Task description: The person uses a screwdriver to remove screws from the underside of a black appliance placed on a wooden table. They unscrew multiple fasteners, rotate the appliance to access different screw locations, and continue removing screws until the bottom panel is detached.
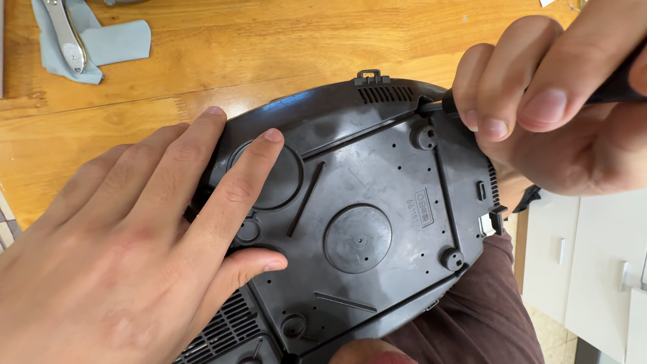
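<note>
Fingers of the left hand (128, 249) spread flat and open across the underside of a black plastic appliance base (357, 222), pressing it down, while the right hand (552, 101) curls closed around a dark screwdriver (438, 106) whose tip meets the base's upper rim. Rounded, ribbed and vented, with round feet, the base rests partly on a wooden table (236, 54) and partly on the person's lap.

you have one black appliance base (364, 222) in the centre, two hands on it, one screwdriver (610, 86) at 2 o'clock, one blue cloth (111, 42) and one metal tool (66, 32) at 10 o'clock.
</note>
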